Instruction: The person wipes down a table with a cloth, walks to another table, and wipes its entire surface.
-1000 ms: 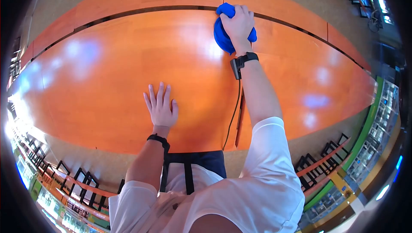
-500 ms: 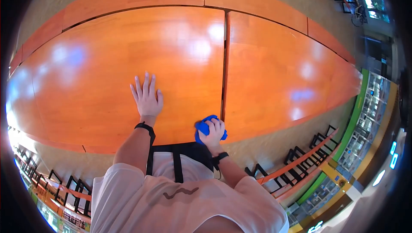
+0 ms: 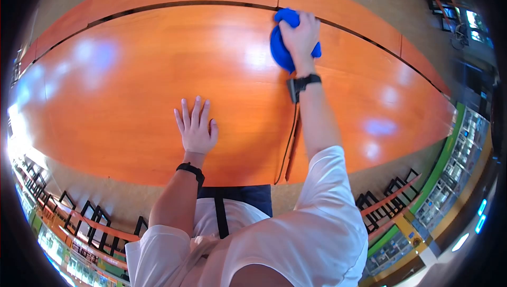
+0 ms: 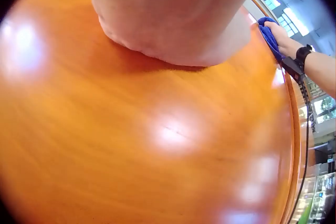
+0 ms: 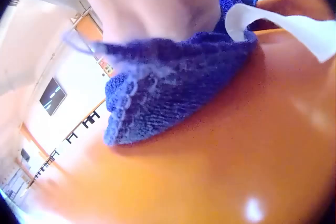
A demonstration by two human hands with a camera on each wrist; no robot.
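Note:
My right hand grips a bunched blue cloth on the orange wooden table, close to its far edge. Up close in the right wrist view, the cloth is a looped-weave towel with a stitched edge and a white tag, lying against the glossy tabletop. Part of it is hidden under the palm. My left hand rests on the table nearer my body, fingers straight and spread, holding nothing. In the left wrist view only the base of that hand shows, above the wood.
A dark gap separates the tabletop from a plank along its far side. A black cable trails from the right wristband toward my body, beside a seam in the table. Benches with black legs stand behind me.
The right hand with the blue cloth was at the far edge, came back to the near edge half a second ago, and is at the far edge again. The left hand stays resting on the table.

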